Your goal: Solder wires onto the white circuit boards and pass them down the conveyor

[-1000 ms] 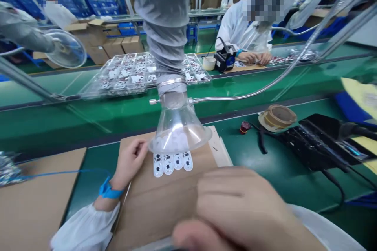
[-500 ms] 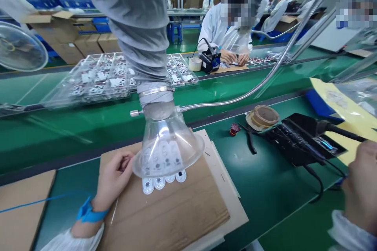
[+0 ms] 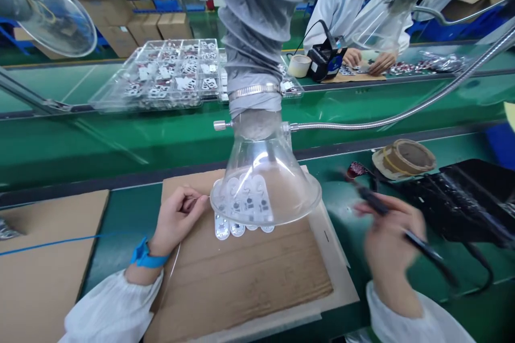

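Observation:
My left hand (image 3: 183, 217) rests over the left side of a cardboard sheet (image 3: 257, 278), closed in a pinch. A thin strand of solder wire (image 3: 174, 267) trails down from it. Beside its fingertips several white oval circuit boards (image 3: 237, 228) lie in a row, partly behind a clear plastic fume hood (image 3: 267, 193). My right hand (image 3: 392, 241) grips a black soldering iron (image 3: 378, 202), right of the cardboard. The iron's tip is smeared by motion, near a small dark red bundle (image 3: 356, 170).
A grey duct (image 3: 257, 27) hangs over the work. To the right are a tape roll (image 3: 408, 158) and a black device (image 3: 462, 198). Trays of small parts (image 3: 173, 67) stand across the green divider, where a co-worker's hands (image 3: 380, 63) handle boards. Another cardboard (image 3: 48, 257) lies left.
My right hand has come in leftward from the right edge, now showing the soldering iron. My left hand keeps its pinch beside the boards. The whole view has shifted.

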Demonstrator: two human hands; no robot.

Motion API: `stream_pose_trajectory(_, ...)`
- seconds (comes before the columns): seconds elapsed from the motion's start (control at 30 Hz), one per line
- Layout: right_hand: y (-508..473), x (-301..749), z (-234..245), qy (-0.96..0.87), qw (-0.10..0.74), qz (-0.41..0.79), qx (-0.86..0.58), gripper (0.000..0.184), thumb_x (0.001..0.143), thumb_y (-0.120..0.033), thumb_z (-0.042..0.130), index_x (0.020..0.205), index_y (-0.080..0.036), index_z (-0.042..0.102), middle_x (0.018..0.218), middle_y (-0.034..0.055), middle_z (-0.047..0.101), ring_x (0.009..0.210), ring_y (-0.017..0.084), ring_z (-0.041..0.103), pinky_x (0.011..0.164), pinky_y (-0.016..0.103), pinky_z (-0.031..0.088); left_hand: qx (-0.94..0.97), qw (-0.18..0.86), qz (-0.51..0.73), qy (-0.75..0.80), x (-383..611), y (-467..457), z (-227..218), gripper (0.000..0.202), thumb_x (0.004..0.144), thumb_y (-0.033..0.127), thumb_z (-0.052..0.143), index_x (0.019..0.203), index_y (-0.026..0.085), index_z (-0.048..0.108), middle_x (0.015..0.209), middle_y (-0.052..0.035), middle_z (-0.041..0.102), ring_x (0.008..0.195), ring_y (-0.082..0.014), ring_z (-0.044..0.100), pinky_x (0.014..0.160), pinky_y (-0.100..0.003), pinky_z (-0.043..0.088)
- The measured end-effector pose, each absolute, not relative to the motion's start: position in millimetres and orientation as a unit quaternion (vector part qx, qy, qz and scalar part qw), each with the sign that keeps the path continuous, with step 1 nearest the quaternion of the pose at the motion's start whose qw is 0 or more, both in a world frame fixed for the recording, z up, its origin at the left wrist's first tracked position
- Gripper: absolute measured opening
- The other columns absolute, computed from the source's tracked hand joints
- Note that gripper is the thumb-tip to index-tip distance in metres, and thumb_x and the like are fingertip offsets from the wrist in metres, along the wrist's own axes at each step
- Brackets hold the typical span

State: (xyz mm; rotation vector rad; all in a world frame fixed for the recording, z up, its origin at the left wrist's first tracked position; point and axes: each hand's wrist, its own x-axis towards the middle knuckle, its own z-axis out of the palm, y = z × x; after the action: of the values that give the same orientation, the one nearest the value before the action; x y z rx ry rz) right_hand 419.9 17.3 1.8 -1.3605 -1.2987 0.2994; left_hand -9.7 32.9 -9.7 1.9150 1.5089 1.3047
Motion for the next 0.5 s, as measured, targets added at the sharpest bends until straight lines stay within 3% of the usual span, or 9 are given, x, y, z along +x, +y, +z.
stream_pose_trajectory(0.13, 36, 361, 0, -0.611, 0.512, 0.308, -0.520, 0.030, 0.105, -0.053, 0.072, 0.117, -0.026, 0.075, 0.099, 0.0063, 0.080, 0.077, 0.022, 0.077, 0.066, 0.035, 0.065, 0.687, 0.176, 0.462, 0.533, -11, 32, -10, 0.016, 0.097, 0.014, 0.070, 0.086, 0.021, 0.060, 0.067, 0.0093, 0.036, 0.055, -0.0081, 0.041, 0.055, -0.020, 0.036)
stream_pose_trajectory(0.23, 49, 342, -5, -0.611, 0.522, 0.292, -0.519, 0.024, 0.090, -0.037, 0.090, 0.101, -0.026, 0.072, 0.090, 0.0013, 0.079, 0.074, 0.019, 0.075, 0.063, 0.028, 0.061, 0.699, 0.172, 0.456, 0.523, -11, 31, -9, 0.017, 0.098, 0.013, 0.070, 0.087, 0.021, 0.060, 0.066, 0.0094, 0.036, 0.055, -0.0079, 0.041, 0.055, -0.020, 0.035)
stream_pose_trajectory(0.4, 48, 351, -25, -0.597, 0.576, 0.284, -0.481, 0.022, 0.108, -0.042, 0.068, 0.093, -0.027, 0.061, 0.069, -0.0042, 0.068, 0.055, 0.014, 0.063, 0.051, 0.025, 0.051, 0.709, 0.162, 0.466, 0.504, -10, 32, -10, 0.018, 0.095, 0.010, 0.072, 0.089, 0.022, 0.060, 0.065, 0.0101, 0.036, 0.054, -0.0076, 0.040, 0.053, -0.020, 0.034)
stream_pose_trajectory(0.5, 42, 358, -29, -0.606, 0.559, 0.305, -0.476, 0.027, 0.108, -0.046, 0.068, 0.091, -0.026, 0.062, 0.063, -0.0046, 0.063, 0.050, 0.014, 0.059, 0.049, 0.025, 0.050, 0.717, 0.156, 0.469, 0.491, -9, 32, -10, 0.019, 0.093, 0.009, 0.073, 0.090, 0.022, 0.060, 0.064, 0.0101, 0.036, 0.052, -0.0075, 0.040, 0.051, -0.021, 0.033)
